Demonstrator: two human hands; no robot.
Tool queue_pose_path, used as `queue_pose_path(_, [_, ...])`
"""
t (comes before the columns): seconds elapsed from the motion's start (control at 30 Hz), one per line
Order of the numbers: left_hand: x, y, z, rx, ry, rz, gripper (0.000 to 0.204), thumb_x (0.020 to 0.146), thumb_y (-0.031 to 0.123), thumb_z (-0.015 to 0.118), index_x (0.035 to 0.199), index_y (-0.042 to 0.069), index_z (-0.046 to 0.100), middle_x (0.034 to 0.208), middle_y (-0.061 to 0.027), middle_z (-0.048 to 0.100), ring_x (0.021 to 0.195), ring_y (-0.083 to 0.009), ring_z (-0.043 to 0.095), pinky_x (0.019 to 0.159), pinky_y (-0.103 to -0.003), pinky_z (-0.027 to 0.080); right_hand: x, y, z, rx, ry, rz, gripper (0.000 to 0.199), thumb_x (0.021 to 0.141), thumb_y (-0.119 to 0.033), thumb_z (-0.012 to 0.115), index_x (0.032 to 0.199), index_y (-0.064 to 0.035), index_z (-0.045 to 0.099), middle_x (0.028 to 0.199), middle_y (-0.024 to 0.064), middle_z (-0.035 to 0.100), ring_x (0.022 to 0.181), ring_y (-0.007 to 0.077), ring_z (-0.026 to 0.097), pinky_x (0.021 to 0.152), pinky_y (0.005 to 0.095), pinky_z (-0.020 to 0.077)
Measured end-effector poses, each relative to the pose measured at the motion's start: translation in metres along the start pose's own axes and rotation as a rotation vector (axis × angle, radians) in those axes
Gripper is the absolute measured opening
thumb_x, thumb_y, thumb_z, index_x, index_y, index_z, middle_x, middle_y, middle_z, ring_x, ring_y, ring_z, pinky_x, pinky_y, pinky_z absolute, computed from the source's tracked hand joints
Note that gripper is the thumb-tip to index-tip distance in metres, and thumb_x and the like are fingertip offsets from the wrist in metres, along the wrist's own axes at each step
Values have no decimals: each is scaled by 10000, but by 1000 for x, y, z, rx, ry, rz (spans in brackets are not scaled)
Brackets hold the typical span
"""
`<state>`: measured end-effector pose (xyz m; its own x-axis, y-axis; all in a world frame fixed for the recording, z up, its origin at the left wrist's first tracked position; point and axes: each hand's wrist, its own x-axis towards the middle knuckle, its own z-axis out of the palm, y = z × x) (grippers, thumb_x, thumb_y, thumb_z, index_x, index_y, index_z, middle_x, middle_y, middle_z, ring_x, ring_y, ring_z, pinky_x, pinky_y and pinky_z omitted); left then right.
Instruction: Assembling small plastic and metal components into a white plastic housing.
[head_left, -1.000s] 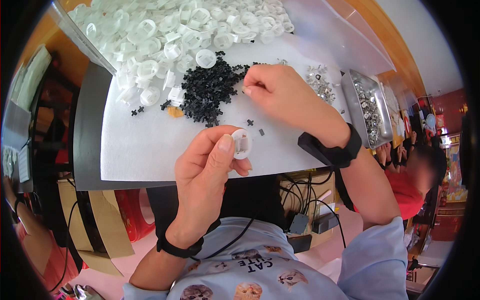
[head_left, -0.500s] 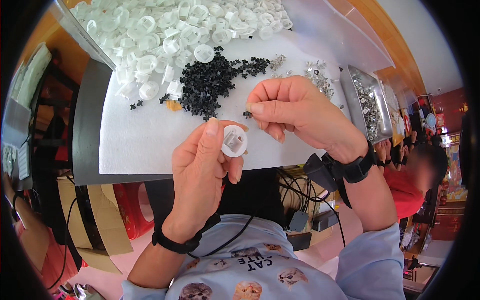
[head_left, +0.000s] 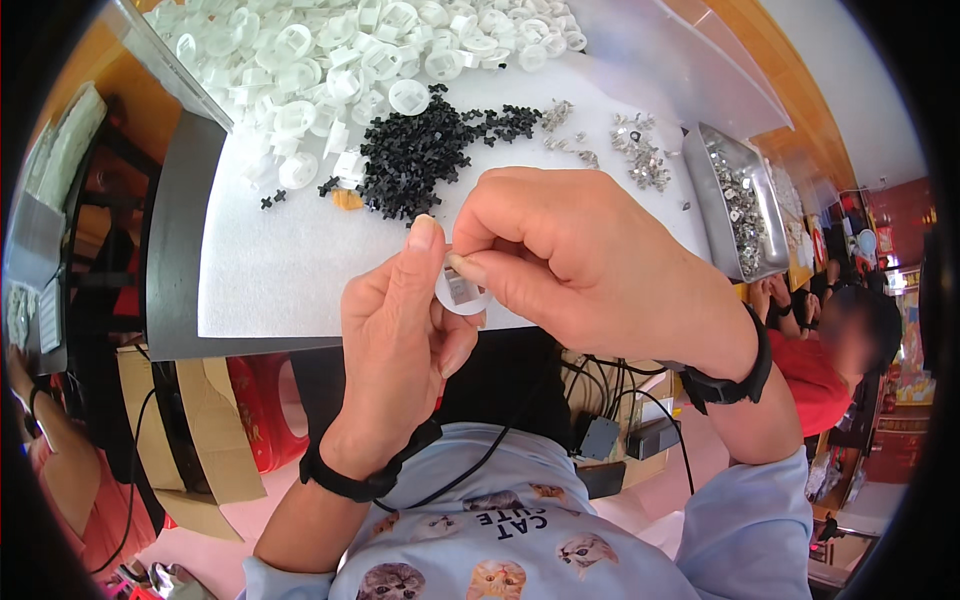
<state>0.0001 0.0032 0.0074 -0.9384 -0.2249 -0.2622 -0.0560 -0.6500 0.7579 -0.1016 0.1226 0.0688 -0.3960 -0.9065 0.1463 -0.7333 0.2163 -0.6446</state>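
Observation:
Just in front of the table's near edge, my left hand [head_left: 390, 320] is closed round the rim of a white round plastic part [head_left: 462, 292] with a square socket in its face. My right hand [head_left: 570, 260] is pinched, and its thumb and forefinger tips touch the upper edge of this part. The small black plastic piece in that pinch is hidden behind the fingertips now. Beyond my hands lies a heap of small black cross-shaped pieces [head_left: 412, 160]. A large pile of similar white round parts [head_left: 330, 60] spreads behind it.
Small metal pieces [head_left: 640, 150] lie loose at the right of the white foam sheet [head_left: 270, 300]. A metal tray [head_left: 778, 225] of such pieces stands beside them. Clear plastic panels [head_left: 165, 65] edge the work area. Cables [head_left: 610, 385] hang below. A person in red [head_left: 815, 370] sits at right.
My right hand has moved left and down with the small black piece, from above the foam sheet to the white part. My left hand still holds that part, nearly in place.

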Motion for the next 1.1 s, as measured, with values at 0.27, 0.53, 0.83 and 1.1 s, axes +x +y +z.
queue_pose_path(0.27, [2,-3,2,-10,28,39,491,982,390,441,740,-9,592,549,-46,497,365,-57,303,341,-217,194,0,-5,5,-279,63,-160,126,746,-7,615,807,-34,509,724,94,461,581,275,491,498,349,401])
queue_pose_path(0.53, [2,-2,-1,-35,16,55,500,986,387,435,726,-11,589,531,-14,453,375,-54,277,352,-222,186,-2,-2,11,-299,96,-205,151,734,16,614,820,-44,506,721,83,422,544,253,466,436,332,378])
queue_pose_path(0.83, [-2,0,5,135,57,1,419,993,360,413,780,28,554,507,38,383,390,-43,239,380,-206,191,-6,7,6,212,-10,149,179,855,-95,627,951,-45,485,687,14,443,609,103,449,568,250,386])
queue_pose_path(1.1, [-1,-4,-2,51,-59,34,438,995,370,409,1011,-25,597,685,-55,565,474,-64,436,417,-194,330,-13,8,6,280,62,300,176,878,-134,637,918,-37,496,724,-42,476,619,16,404,518,186,331])
